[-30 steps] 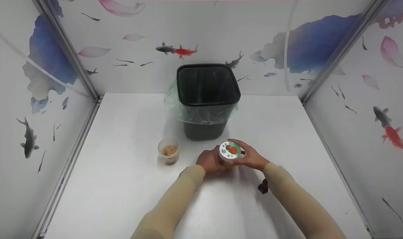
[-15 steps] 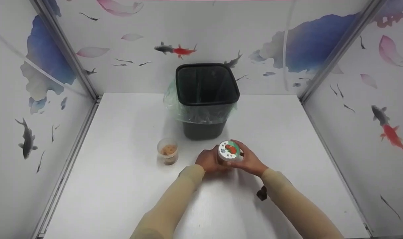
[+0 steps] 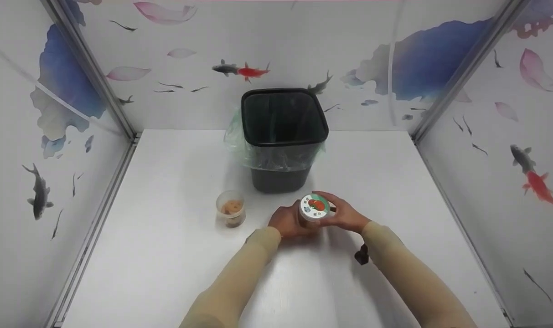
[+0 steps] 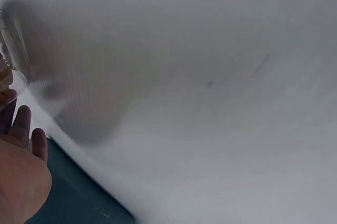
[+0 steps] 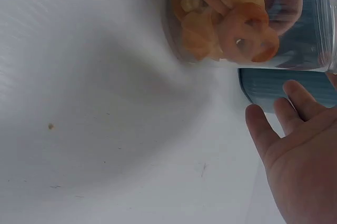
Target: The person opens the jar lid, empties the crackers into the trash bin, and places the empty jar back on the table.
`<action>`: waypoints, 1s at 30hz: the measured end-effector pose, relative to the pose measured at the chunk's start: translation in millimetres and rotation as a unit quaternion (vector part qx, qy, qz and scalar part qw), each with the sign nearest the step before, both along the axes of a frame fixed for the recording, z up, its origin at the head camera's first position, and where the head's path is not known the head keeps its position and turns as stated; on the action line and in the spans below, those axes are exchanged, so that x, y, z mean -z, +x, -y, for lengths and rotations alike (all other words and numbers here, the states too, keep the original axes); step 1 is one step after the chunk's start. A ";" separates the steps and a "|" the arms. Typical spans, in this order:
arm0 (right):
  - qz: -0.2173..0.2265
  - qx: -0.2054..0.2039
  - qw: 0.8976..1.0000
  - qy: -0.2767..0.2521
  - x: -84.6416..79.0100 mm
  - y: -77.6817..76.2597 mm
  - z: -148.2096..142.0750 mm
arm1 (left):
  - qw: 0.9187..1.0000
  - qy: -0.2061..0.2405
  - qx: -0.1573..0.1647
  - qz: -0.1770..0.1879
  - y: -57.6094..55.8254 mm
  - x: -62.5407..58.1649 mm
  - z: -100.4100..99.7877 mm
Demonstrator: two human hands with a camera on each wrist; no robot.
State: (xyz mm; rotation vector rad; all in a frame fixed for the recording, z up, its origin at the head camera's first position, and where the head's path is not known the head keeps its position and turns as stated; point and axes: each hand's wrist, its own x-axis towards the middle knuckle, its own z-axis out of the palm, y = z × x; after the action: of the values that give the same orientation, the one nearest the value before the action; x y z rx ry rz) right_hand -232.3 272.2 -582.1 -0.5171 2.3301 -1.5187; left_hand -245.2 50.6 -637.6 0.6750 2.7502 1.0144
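Label: a round lid (image 3: pixel 315 207) is sitting on top of a clear jar (image 5: pixel 295 53) and is carrying a white and green printed disc with a red-orange picture near its middle. Small dark characters and a bluish mark are showing around that picture, but they are too small to read; a brand cannot be made out.

Holding: the jar is standing upright between the two hands, in front of the bin (image 3: pixel 281 181). The left hand (image 3: pixel 289 222) is gripping the body of the jar, its fingers curling round the far side. The right hand (image 3: pixel 348 218) is holding the lid at its edge, the fingers spread only as wide as the lid; in the right wrist view its other fingers are extending beside the jar. Whether the lid is seated tightly cannot be told.

Contents: ring- and pretzel-shaped biscuits (image 5: pixel 247 34) are lying in the jar.

Surroundings: a clear open-topped tub (image 3: pixel 221 214), also containing biscuits, is standing on the white table (image 3: pixel 180 269) to the left of the hands. A translucent greenish liner (image 3: pixel 238 143) is hanging over the outside of the bin.
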 end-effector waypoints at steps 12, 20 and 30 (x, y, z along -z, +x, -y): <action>-0.052 0.069 0.995 0.042 8.9 20.0 10.7 | 1.000 -0.012 0.000 -0.001 1.0 0.6 0.3; -0.035 0.084 0.995 0.035 9.7 15.8 13.1 | 1.000 -0.015 -0.003 0.009 0.2 0.6 -0.4; 0.011 0.001 1.000 0.011 -0.9 -0.9 3.3 | 1.000 0.011 -0.003 0.000 -1.2 2.5 0.3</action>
State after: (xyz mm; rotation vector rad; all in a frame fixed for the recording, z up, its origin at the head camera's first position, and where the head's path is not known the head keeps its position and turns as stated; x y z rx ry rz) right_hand -233.2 268.9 -581.2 -0.4902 2.3290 -1.4898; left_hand -246.4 50.3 -640.1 0.6697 2.7464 1.0465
